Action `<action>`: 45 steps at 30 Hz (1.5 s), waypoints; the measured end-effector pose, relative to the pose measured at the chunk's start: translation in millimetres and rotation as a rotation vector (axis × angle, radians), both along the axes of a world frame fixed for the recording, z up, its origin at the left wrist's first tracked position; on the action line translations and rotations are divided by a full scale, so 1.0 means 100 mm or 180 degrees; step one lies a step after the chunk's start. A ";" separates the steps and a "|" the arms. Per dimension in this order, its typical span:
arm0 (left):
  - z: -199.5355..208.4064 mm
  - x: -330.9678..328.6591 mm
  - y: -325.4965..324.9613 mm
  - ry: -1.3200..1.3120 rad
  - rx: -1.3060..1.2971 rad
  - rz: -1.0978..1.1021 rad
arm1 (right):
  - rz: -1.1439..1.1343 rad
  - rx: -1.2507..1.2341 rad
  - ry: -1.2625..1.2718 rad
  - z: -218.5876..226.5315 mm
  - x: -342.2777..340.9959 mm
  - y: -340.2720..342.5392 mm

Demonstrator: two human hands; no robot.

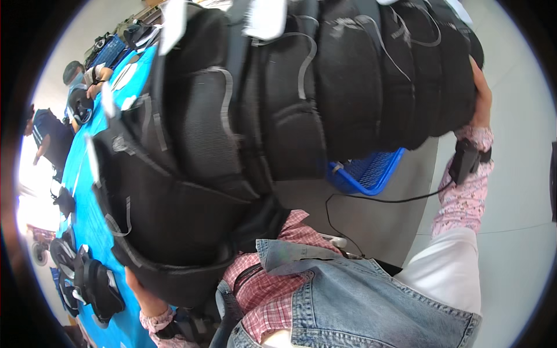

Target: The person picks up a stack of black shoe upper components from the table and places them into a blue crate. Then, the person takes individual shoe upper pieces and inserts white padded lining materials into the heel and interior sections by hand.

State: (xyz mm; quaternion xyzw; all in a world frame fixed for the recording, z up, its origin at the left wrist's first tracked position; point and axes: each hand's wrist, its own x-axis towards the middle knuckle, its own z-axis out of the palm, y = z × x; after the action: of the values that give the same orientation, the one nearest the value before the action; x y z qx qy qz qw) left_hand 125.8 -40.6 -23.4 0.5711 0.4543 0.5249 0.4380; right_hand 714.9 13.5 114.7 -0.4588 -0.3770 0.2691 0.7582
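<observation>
A long row of black padded pieces (pixel 348 87), nested one against another like a curved stack, fills the upper middle of the head camera's view. Thin grey cords and white tags hang from several of them. The row is held up between the wearer's two hands and, as seen, covers part of the counter's near long edge. The right hand (pixel 483 95) grips the far right end, fingers wrapped partly out of sight; a dark device (pixel 466 162) is strapped to that wrist, with a black cable (pixel 383 199) trailing from it. The left hand (pixel 142 296) is under the lower left end and appears to be gripping it, though most of its fingers are hidden. The wearer has a denim garment (pixel 360 296) over a red checked shirt (pixel 258 284).

At the left, the blue-topped counter (pixel 87 214) runs away toward the upper left. More black pieces (pixel 100 290) lie at its lower left edge. Two people stand along its far long edge, one holding a dark item (pixel 81 106). A blue basket (pixel 377 187) sits on the grey floor (pixel 505 255) beyond the row.
</observation>
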 end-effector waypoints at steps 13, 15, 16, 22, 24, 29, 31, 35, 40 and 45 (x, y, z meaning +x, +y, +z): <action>-0.43 2.43 0.60 -0.0218 -0.1380 -0.1635 | 0.0046 -0.1893 -0.2175 0.63 2.05 0.03; -0.45 2.87 0.71 -0.0039 -0.1308 -0.1953 | -0.0860 -0.2817 -0.4546 0.43 3.02 0.38; -0.44 3.00 0.76 -0.0314 -0.1277 -0.2040 | -0.2994 -0.2567 -0.5266 0.17 3.24 0.44; -0.11 2.07 0.74 0.0648 -0.1269 -0.0993 | -0.1095 -0.2234 -0.3577 -2.08 2.37 0.44; -0.11 1.96 0.69 0.0789 -0.1316 -0.1044 | -0.0629 -0.2768 -0.3758 -2.92 2.19 0.18; -0.08 1.78 0.67 0.0904 -0.1489 -0.1096 | 0.0657 -0.4026 -0.3166 -3.85 1.28 -0.12; -0.04 1.77 0.66 0.0722 -0.1556 -0.0934 | 0.0828 -0.3992 -0.3138 -3.87 1.05 -0.17; -0.03 1.74 0.65 0.0477 -0.1600 -0.0990 | 0.1102 -0.4026 -0.3361 -3.79 0.82 -0.18; 0.17 1.60 0.67 0.0440 -0.1518 -0.1026 | 0.1653 -0.3423 -0.3342 -3.35 0.41 0.06; 0.42 1.23 0.65 0.0386 -0.1327 -0.0968 | 0.2161 -0.2462 -0.3610 -2.75 -0.20 0.49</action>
State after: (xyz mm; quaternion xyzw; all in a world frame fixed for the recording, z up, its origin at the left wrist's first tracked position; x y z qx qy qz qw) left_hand 249.1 24.7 18.6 0.5607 0.4869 0.3130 0.5920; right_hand 694.7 62.1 -160.7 -0.6184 -0.7077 0.3235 0.1099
